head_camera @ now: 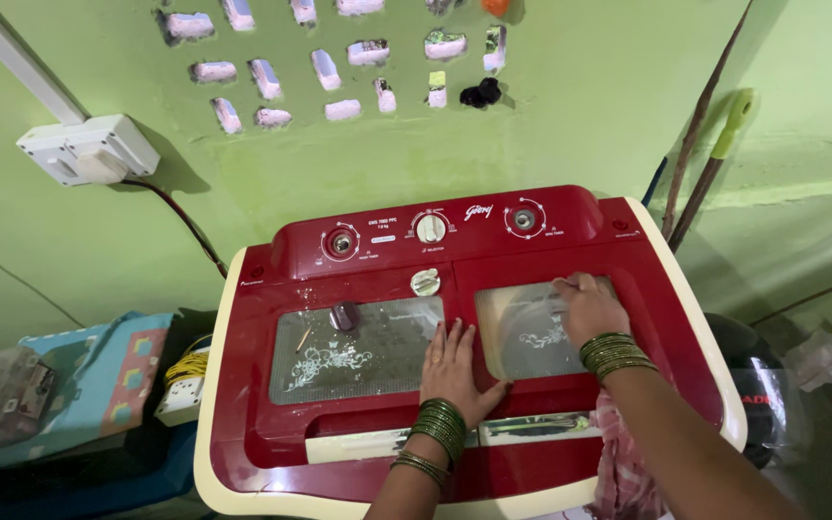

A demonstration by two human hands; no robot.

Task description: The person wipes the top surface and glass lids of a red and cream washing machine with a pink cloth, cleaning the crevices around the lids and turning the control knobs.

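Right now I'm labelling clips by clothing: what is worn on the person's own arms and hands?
Both forearms are bare, with no sleeves in view. The left hand has a stack of thin green bangles at the wrist, plus a few more lower down. The right hand has a similar green stack. No rings are discernible.

both hands (pixel 455 371) (pixel 587 306) rest flat on red washing machine (pixel 358 438) lids.

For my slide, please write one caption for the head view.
Left hand rests flat between two clear lids while right hand touches the right lid of a red twin-tub washing machine.
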